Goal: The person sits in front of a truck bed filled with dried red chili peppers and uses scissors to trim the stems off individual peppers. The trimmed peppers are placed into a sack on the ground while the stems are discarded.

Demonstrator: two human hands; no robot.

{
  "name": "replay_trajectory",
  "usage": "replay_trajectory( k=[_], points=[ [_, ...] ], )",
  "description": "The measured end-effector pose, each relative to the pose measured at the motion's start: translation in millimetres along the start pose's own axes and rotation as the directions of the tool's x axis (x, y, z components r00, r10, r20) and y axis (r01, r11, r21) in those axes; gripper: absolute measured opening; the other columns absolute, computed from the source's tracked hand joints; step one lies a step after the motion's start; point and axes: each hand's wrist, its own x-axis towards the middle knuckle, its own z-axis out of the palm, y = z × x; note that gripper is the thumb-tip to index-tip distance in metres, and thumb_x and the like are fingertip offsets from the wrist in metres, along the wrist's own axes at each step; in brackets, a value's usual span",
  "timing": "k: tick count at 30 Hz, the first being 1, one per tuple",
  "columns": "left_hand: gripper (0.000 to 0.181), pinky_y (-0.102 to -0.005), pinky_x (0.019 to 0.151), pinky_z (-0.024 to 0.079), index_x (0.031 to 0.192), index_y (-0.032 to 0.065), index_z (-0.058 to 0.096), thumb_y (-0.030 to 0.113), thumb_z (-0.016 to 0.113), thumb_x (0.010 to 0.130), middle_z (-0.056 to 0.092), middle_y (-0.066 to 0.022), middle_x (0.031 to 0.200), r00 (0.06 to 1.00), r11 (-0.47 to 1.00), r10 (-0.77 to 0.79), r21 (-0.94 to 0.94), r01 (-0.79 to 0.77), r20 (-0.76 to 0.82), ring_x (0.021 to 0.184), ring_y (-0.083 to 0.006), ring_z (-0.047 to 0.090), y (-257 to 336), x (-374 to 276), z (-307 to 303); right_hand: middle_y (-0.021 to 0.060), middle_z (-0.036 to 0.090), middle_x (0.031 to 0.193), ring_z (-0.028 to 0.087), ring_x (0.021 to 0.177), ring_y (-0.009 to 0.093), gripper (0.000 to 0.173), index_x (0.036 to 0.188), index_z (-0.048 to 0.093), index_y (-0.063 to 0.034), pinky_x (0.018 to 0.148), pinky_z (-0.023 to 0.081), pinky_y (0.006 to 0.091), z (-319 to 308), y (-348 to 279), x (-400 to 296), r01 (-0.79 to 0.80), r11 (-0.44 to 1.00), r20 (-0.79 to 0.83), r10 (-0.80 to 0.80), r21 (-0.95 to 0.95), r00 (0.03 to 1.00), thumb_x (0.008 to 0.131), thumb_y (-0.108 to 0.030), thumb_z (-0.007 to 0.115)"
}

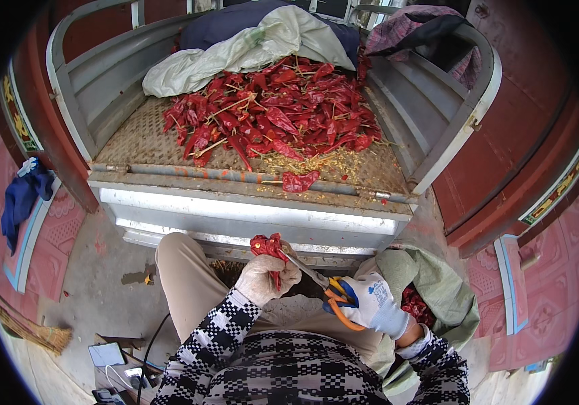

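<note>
My left hand (pixel 268 277), in a pale work glove, grips a dried red chili pepper (pixel 269 246) upright in front of my lap. In my right hand (pixel 374 309), gloved in white and blue, are scissors (pixel 314 275) with orange and yellow handles. Their blades point up to the left and meet the pepper at my left hand. Beyond my knees, a large heap of dried red chili peppers (pixel 279 111) lies on the rusty cargo bed (pixel 132 136) of a small vehicle. One single pepper (pixel 300 181) rests on the bed's near edge, among scattered yellow seeds.
A whitish woven sack (pixel 249 55) partly covers the heap. By my right leg stands a green woven sack (pixel 446 293) with red peppers inside. Metal side rails (pixel 471 121) flank the bed. At lower left are a phone (pixel 106 354), a black cable (pixel 152 349) and a straw broom (pixel 51 336).
</note>
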Motion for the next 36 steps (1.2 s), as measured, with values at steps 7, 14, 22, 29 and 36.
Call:
replay_trajectory(
  k=[7, 14, 22, 29, 36],
  points=[
    [0.027, -0.0299, 0.058, 0.034, 0.095, 0.0075, 0.059, -0.002, 0.052, 0.071, 0.054, -0.0054, 0.076, 0.991, 0.997, 0.0, 0.079, -0.011, 0.131, 0.062, -0.0145, 0.043, -2.2, 6.4, -3.5, 0.01, 0.065, 0.076, 0.061, 0.061, 0.016, 0.043, 0.104, 0.063, -0.0025, 0.056, 0.046, 0.0284, 14.7, 4.0, -10.7, -0.445, 0.646, 0.356, 0.274, 0.62, 0.894, 0.089, -0.043, 0.063],
    [0.024, -0.0312, 0.057, 0.036, 0.091, 0.0058, 0.056, -0.002, 0.058, 0.068, 0.055, -0.0106, 0.076, 0.995, 0.953, 0.102, 0.287, -0.099, 0.005, 0.061, -0.0186, 0.046, 0.2, 0.1, 8.7, 0.0191, 0.068, 0.081, 0.067, 0.072, 0.038, 0.04, 0.092, 0.063, -0.0067, 0.066, 0.051, 0.0443, -33.6, 26.9, 23.6, -0.417, 0.859, -0.283, 0.337, -0.299, 0.898, 0.085, -0.045, 0.058],
    [0.03, -0.0311, 0.058, 0.044, 0.095, 0.0008, 0.057, -0.006, 0.059, 0.066, 0.06, -0.0114, 0.076, 0.98, 0.906, 0.18, 0.402, -0.129, -0.091, 0.062, -0.0198, 0.054, 1.4, 0.6, 21.2, 0.0146, 0.072, 0.095, 0.07, 0.09, 0.029, 0.054, 0.1, 0.073, -0.0077, 0.08, 0.054, 0.0372, -114.9, 95.8, 105.3, -0.773, 0.411, -0.32, 0.739, -0.483, 0.593, 0.083, -0.055, 0.053],
    [0.037, -0.0307, 0.063, 0.046, 0.104, 0.0018, 0.053, -0.004, 0.058, 0.067, 0.06, -0.0125, 0.079, 0.995, 0.877, 0.1, 0.473, -0.084, -0.01, 0.065, -0.0199, 0.057, 0.3, 2.3, 16.9, 0.0174, 0.071, 0.095, 0.068, 0.091, 0.033, 0.051, 0.1, 0.071, -0.004, 0.081, 0.053, 0.0397, -123.4, 102.6, 134.0, -0.787, 0.515, -0.473, 0.63, -0.338, 0.616, 0.081, -0.051, 0.062],
    [0.057, -0.0336, 0.071, 0.052, 0.128, 0.0011, 0.048, -0.007, 0.059, 0.073, 0.062, -0.011, 0.092, 0.989, 0.791, 0.144, 0.604, -0.1, -0.024, 0.075, -0.0197, 0.06, -2.5, 8.4, 12.8, 0.0184, 0.069, 0.101, 0.068, 0.091, 0.033, 0.075, 0.129, 0.053, -0.0025, 0.081, 0.053, 0.0394, -30.0, 3.7, 90.9, -0.374, 0.898, -0.267, 0.428, 0.232, 0.863, 0.075, -0.05, 0.073]
  ],
)
